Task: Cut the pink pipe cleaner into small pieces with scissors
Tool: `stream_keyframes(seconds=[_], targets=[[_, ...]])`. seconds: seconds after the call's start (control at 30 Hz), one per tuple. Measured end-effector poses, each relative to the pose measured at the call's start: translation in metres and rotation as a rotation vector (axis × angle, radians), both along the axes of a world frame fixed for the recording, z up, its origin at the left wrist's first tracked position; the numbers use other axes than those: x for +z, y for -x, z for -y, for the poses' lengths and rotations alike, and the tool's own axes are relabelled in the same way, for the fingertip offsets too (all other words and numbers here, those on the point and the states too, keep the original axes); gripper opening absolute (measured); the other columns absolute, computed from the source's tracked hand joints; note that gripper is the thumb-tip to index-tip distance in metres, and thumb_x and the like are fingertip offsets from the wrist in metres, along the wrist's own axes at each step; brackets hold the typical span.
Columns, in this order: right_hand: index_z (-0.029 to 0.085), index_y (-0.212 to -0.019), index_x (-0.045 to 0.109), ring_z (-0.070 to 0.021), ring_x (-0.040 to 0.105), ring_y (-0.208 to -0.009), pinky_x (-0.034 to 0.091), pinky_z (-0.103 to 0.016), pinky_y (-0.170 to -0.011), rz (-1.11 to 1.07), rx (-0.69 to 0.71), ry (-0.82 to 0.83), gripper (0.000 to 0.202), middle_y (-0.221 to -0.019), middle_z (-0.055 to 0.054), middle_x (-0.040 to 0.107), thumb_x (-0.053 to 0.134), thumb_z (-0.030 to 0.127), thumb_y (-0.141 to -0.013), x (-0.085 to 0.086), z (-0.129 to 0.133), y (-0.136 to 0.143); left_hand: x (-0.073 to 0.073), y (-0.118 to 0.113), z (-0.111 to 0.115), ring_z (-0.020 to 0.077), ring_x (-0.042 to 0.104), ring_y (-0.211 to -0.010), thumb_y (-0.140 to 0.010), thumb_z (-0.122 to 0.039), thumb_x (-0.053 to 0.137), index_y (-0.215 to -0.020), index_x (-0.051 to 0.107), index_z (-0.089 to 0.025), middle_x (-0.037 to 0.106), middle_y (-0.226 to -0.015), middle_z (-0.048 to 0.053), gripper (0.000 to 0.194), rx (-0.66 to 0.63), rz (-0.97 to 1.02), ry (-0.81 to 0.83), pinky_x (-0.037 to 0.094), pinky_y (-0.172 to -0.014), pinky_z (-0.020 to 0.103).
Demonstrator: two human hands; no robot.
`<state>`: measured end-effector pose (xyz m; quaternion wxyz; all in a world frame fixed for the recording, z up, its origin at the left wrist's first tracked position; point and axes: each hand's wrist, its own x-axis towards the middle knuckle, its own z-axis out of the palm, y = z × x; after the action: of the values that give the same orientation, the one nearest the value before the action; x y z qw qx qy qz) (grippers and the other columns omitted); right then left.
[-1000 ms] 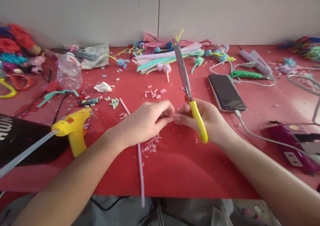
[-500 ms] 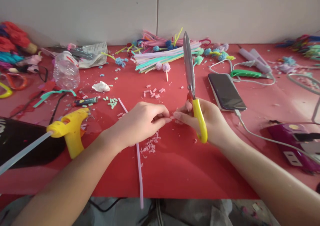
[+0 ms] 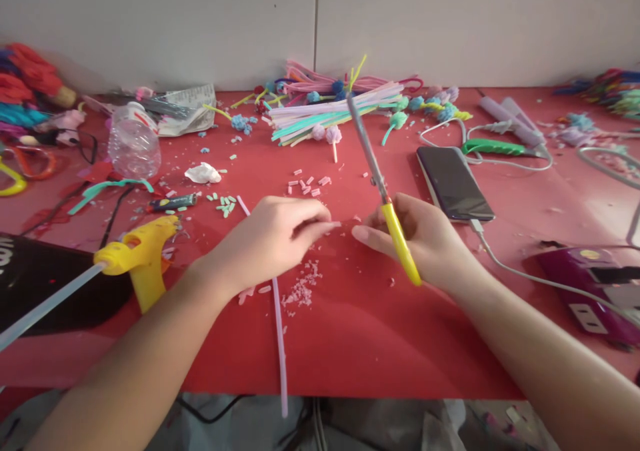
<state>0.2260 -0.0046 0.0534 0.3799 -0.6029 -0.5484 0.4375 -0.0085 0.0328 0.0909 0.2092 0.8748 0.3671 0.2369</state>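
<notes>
My left hand (image 3: pixel 280 238) pinches a short pink piece of pipe cleaner (image 3: pixel 336 225) between thumb and fingertips, above the red table. In my right hand (image 3: pixel 425 238) hang yellow-handled scissors (image 3: pixel 397 238), their blades pointing up and away and looking closed. The right thumb and fingers are a little apart from the left fingertips. Under my left hand a long lilac pipe cleaner (image 3: pixel 279 344) lies across the table, its end past the front edge. Pink fluff clippings (image 3: pixel 303 288) lie beside it. Farther off are several cut pink pieces (image 3: pixel 306 186) and pale green pieces (image 3: pixel 223 204).
A yellow glue gun (image 3: pixel 143 258) and clear plastic bottle (image 3: pixel 134 141) stand at left. Bundled pipe cleaners (image 3: pixel 335 114) lie at the back. On the right are a phone (image 3: pixel 455 184) with its white cable, a green cutter (image 3: pixel 493 147) and a purple power strip (image 3: pixel 575 284).
My hands have moved slightly apart. The scissors have tipped leftward in my right hand, and the pink piece now shows at my left fingertips.
</notes>
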Motion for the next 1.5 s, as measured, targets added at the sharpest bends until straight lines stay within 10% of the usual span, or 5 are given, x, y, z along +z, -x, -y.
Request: stream_keyframes(seconds=[0.23, 1.5], targets=[[0.025, -0.063, 0.037, -0.0124, 0.028, -0.06, 0.027, -0.028, -0.051, 0.469, 0.07, -0.064, 0.074, -0.063, 0.005, 0.029, 0.079, 0.086, -0.061, -0.002, -0.002, -0.026, 0.013, 0.034, -0.01, 0.0121, 0.063, -0.067, -0.099, -0.031, 0.063, -0.089, 0.076, -0.025, 0.074, -0.077, -0.003, 0.017, 0.232, -0.142, -0.183, 0.047, -0.072, 0.025], [0.025, -0.062, 0.035, -0.0124, 0.025, -0.06, 0.025, -0.028, -0.049, 0.513, 0.073, -0.077, 0.078, -0.061, 0.005, 0.029, 0.075, 0.092, -0.056, -0.009, 0.001, -0.023, 0.006, 0.031, -0.01, 0.0082, 0.056, -0.061, -0.095, -0.019, 0.068, -0.087, 0.068, -0.019, 0.069, -0.072, -0.005, 0.008, 0.183, -0.05, -0.28, 0.042, -0.064, 0.023]])
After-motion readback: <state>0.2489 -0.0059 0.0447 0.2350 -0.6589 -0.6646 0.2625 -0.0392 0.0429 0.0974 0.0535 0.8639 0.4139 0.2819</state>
